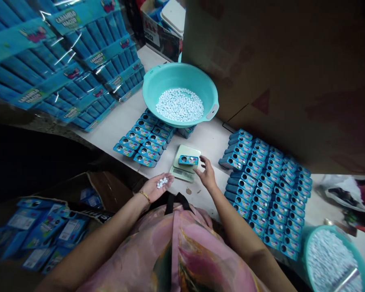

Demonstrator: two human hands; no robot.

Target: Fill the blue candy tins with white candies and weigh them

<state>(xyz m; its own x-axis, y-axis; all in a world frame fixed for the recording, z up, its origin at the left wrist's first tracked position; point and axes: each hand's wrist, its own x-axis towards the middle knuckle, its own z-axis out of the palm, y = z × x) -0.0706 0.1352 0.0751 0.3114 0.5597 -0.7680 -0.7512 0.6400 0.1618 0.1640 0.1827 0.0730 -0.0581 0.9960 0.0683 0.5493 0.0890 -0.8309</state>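
My left hand (157,187) is palm up, cupping several small white candies (162,183). A small blue candy box (188,160) with a round hole in its top stands on a pale green kitchen scale (184,174). My right hand (206,175) is beside the scale's right edge, thumb and fingers apart around empty space near the box. Whether a fingertip touches the scale is hard to tell. Beyond the scale, a turquoise basin (153,87) holds a loose layer of the same white candies.
Rows of blue boxes stand left (149,152) and right (261,190) of the scale. Wrapped display packs (63,61) are stacked back left. A large cardboard box (280,81) walls the back right. Below left sits a carton of blue boxes (42,227); another candy-filled tub (307,255) is bottom right.
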